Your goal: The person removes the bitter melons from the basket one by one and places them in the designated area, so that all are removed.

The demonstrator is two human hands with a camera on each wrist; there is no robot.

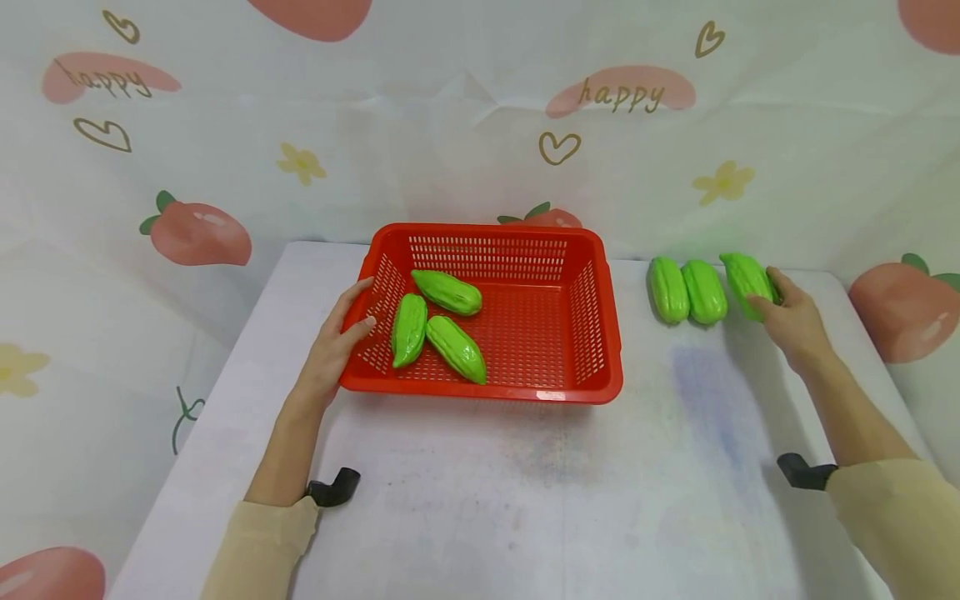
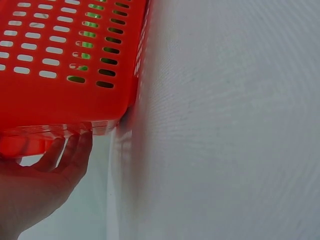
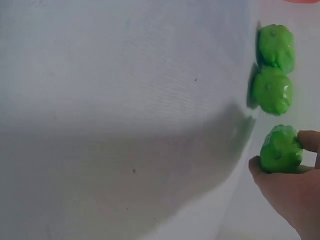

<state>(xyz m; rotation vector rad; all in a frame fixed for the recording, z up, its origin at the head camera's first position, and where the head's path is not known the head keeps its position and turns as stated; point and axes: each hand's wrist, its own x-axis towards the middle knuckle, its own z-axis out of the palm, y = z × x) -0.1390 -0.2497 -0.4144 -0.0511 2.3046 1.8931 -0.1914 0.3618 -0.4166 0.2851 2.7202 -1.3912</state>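
In the head view my left hand [image 1: 330, 350] grips the left rim of a red plastic basket [image 1: 480, 395], with the thumb at the rim. The left wrist view shows the fingers [image 2: 80, 152] curled under the rim of the basket [image 2: 60, 105]. Three green ridged bitter melons, one of them a bitter melon [image 1: 447, 292] at the back, lie in the basket's left half. At the far right my right hand [image 1: 798, 321] holds another bitter melon [image 1: 746, 283] between thumb and fingers. To its left, two bitter melons [image 1: 669, 290] lie side by side on the table.
The white table [image 1: 480, 500] ends at the back against a hanging cloth [image 1: 450, 108] printed with fruit, hearts and flowers. Black wrist mounts [image 1: 335, 487] stick out beside both beige sleeves [image 1: 258, 542]. In the right wrist view the arm's shadow falls across the tabletop [image 3: 100, 75].
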